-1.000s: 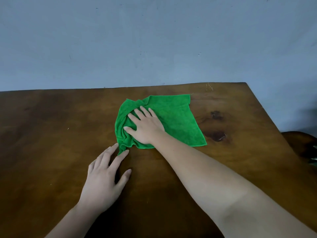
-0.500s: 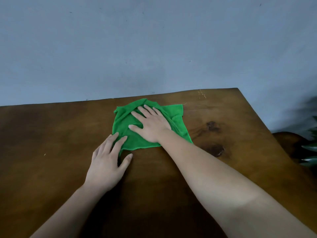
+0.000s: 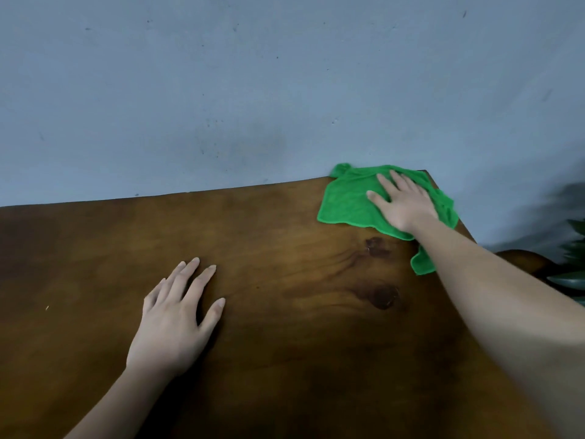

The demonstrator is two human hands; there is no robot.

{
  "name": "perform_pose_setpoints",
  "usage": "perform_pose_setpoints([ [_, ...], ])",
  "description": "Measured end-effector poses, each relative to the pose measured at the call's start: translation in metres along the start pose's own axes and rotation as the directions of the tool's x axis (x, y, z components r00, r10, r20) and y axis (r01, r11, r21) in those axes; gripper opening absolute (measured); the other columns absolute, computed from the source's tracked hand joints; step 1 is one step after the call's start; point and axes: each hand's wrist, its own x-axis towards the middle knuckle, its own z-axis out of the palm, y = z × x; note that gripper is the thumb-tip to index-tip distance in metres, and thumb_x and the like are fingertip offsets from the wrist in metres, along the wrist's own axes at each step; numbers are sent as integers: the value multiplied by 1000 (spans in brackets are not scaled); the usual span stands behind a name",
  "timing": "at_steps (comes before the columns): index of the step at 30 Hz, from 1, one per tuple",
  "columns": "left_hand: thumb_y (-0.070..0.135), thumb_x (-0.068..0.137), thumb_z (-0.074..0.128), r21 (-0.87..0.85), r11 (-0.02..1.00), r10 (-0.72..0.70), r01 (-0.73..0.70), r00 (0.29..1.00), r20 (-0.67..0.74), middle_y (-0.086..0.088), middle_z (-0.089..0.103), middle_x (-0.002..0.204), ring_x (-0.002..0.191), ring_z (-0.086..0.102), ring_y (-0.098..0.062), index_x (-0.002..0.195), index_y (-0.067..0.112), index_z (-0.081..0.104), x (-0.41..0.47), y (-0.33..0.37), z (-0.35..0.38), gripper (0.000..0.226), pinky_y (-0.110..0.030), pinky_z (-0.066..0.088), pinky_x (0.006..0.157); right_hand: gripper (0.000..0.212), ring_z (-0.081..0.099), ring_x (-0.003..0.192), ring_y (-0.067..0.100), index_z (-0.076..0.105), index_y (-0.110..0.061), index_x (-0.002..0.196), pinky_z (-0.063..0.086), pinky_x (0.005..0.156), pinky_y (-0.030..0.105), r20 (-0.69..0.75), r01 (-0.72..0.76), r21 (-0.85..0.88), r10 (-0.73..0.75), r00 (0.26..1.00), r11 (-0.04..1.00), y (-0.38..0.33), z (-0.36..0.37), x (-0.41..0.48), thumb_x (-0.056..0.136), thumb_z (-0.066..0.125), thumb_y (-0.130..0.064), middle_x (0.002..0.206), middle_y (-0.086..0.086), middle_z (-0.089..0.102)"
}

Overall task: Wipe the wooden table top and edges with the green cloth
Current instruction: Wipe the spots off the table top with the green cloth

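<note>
Hidden and cut-off parts

The flat right hand (image 3: 403, 204) covers part of the crumpled green cloth (image 3: 348, 201); blurred dark green leaves (image 3: 574, 251) are cut off at right.

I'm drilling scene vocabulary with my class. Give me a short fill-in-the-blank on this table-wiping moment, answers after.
1. The right hand presses flat on the ____ cloth.
2. The cloth lies at the table's far ____ corner.
3. The left hand rests flat on the bare wooden ____, apart from the cloth.
4. Dark knots mark the wood between the two ____.

Answers: green; right; table; hands
</note>
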Motion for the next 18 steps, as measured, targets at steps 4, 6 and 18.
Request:
perform_pose_setpoints([
  [4,85,99,10,10,1000,-3,3,1000,9,13,10,183,170,-2,-12,173,44,20,0,0,-1,85,-48,6,137,89,5,171,25,12,-35,176,7,137,50,-18,-218,47,219,976,975,25,1,6,101,11,-83,185,0,4],
  [6,85,100,10,13,1000,-7,6,1000,15,13,8,183,170,-3,-12,173,44,19,0,0,-1,85,-48,5,136,88,4,171,29,11,-29,176,5,137,51,-33,-322,58,324,945,945,15,6,5,102,10,-78,185,5,4],
  [18,80,105,19,26,999,22,-21,999,-42,10,19,181,170,6,-14,171,41,27,-4,1,0,77,-50,13,136,87,-13,170,32,2,-33,176,-6,135,60,89,290,-45,-286,954,956,-220,42,-100,102,-1,-79,184,3,-6],
])
